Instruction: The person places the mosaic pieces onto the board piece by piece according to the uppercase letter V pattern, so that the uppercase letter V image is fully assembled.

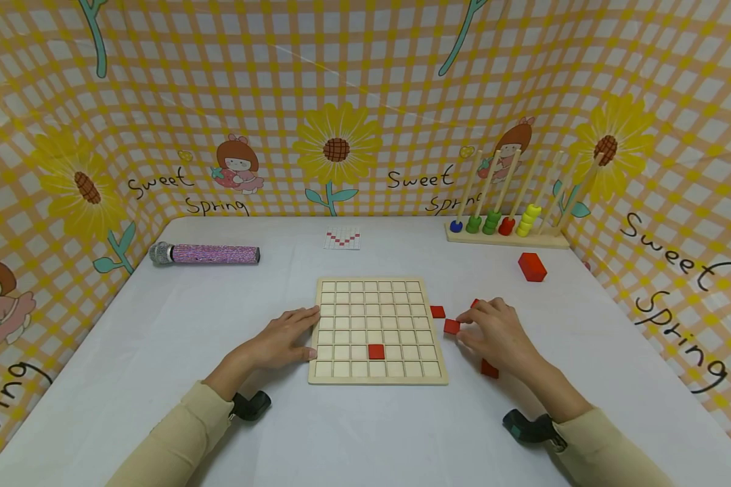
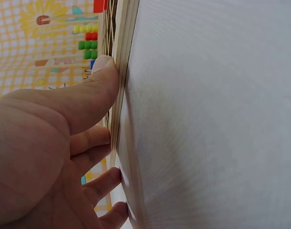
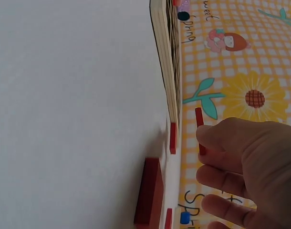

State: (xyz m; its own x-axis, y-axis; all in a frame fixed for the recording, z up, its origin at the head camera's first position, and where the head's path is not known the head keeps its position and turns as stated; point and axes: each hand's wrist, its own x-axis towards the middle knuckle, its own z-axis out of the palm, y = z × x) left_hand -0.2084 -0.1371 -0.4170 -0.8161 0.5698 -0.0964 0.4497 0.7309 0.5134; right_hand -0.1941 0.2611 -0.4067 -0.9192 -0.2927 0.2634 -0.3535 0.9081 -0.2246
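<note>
A pale wooden grid board (image 1: 378, 381) lies on the white table, one red square tile (image 1: 376, 352) in a cell of its second row from the near edge. My left hand (image 1: 277, 341) rests against the board's left edge, its thumb and fingertips touching the rim. To the right of the board, my right hand (image 1: 496, 335) pinches another red tile (image 3: 199, 117) between thumb and fingers, raised above the table. Close by lie a loose red tile (image 1: 437, 312) at the board's right edge, a red piece (image 1: 490, 368) under the wrist and one (image 1: 475, 303) partly hidden behind the fingers.
At the back stand a small pattern card (image 1: 342, 238) with red squares and a bead counting rack (image 1: 505, 238) with wooden rods. A red block (image 1: 533, 267) sits at the back right, a glittery pink microphone (image 1: 213, 254) at the back left. Patterned cloth walls enclose the table.
</note>
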